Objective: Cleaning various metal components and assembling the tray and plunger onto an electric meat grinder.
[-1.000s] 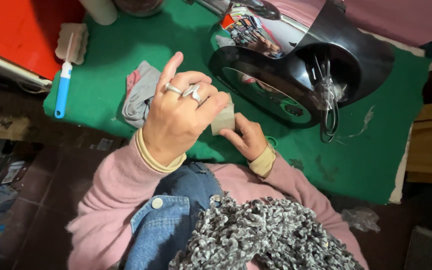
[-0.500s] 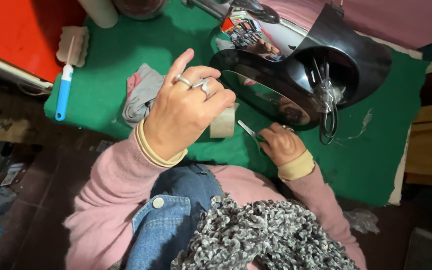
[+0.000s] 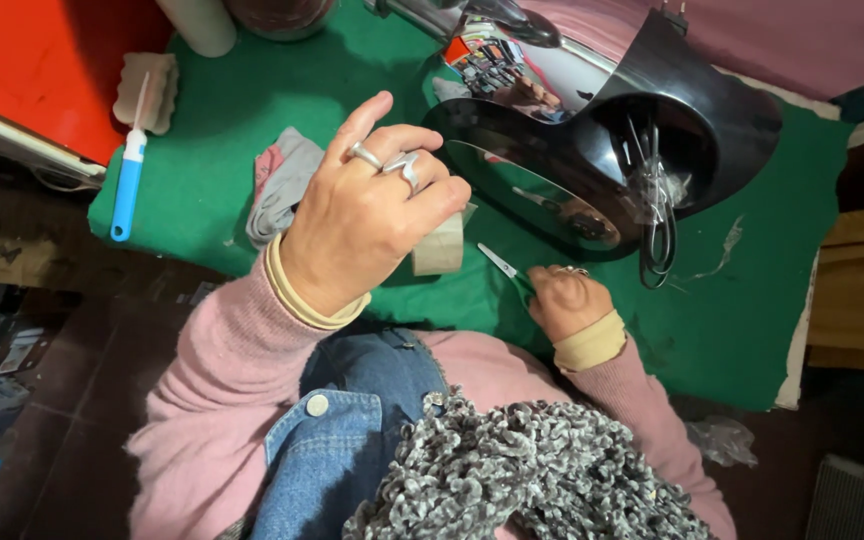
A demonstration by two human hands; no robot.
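Scissors point(image 3: 501, 262), one pair, in right hand point(image 3: 567, 300); two rings point(image 3: 387, 165) on left hand point(image 3: 362, 215).

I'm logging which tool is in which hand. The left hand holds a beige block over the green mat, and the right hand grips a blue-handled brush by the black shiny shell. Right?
Not quite. In the head view the right hand grips small scissors, not the brush. The blue-handled brush lies untouched on the green mat. The left hand does hold the beige block, beside the black shiny shell.

Green table cover point(image 3: 252, 130) — glossy black shell point(image 3: 692, 130), pink sleeves point(image 3: 222, 350), blue-handled brush point(image 3: 128, 180).
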